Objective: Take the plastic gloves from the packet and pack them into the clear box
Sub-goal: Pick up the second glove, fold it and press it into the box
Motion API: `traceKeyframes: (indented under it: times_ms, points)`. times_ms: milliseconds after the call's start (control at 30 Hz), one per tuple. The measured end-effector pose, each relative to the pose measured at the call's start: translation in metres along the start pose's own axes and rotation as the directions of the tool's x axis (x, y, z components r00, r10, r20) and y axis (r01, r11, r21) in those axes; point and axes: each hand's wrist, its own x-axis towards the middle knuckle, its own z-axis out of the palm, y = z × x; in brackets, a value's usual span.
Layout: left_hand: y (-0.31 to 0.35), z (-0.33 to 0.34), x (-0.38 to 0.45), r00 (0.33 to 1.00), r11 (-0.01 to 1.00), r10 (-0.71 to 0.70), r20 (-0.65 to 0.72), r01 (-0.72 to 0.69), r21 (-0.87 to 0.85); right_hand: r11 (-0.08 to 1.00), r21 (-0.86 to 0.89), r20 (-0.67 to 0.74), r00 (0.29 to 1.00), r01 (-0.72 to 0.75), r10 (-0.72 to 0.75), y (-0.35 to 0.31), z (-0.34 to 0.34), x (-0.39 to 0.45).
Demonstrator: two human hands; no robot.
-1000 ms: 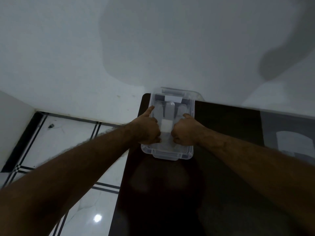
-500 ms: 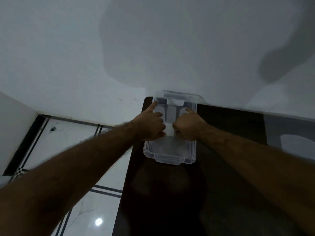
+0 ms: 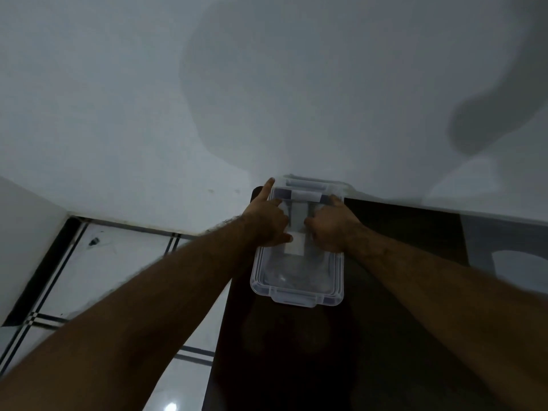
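Note:
The clear box (image 3: 297, 281) lies on the far left corner of a dark table (image 3: 409, 262), its lid on and a latch tab at the near end. Something pale and folded (image 3: 295, 247) shows through the lid; I cannot tell if it is gloves. My left hand (image 3: 267, 225) rests on the lid's left side, fingers curled, index finger stretched to the far left corner. My right hand (image 3: 329, 229) is a fist on the lid's right side, thumb at the far right edge. No packet is in view.
A white wall (image 3: 267, 84) rises directly behind the box and the table's far edge. To the left, the table edge drops to a white tiled floor (image 3: 103, 262) with dark lines. A pale reflection (image 3: 516, 262) lies on the table at far right.
Both hands have slid along the lid from its middle toward the far end. The box has stayed in place on the table.

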Motion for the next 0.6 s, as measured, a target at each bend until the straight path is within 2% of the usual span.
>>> traceKeyframes:
  times_ms: [100,267,400,467,600]
  points:
    - [0.0,-0.012,-0.005,1.0,1.0,-0.004,-0.02,0.004,-0.022,1.0,0.011,-0.004,1.0,-0.013,0.013,0.0,-0.005,0.004]
    - [-0.002,-0.014,-0.006,1.0,1.0,0.016,0.013,-0.016,-0.023,0.999,-0.023,0.125,0.991,-0.042,0.044,-0.006,-0.018,0.003]
    - [0.009,-0.01,-0.017,0.994,0.999,0.038,-0.107,-0.037,0.012,0.998,-0.059,-0.009,1.0,-0.002,0.001,-0.017,-0.026,-0.021]
    - [0.021,-0.005,-0.028,0.988,0.996,0.084,-0.131,-0.082,0.021,0.994,-0.1,-0.031,0.999,0.033,-0.036,-0.025,-0.029,-0.035]
    - [0.045,0.003,-0.049,0.98,0.98,0.197,-0.005,-0.196,0.037,0.987,-0.07,0.156,0.979,0.144,-0.132,-0.043,-0.027,-0.047]
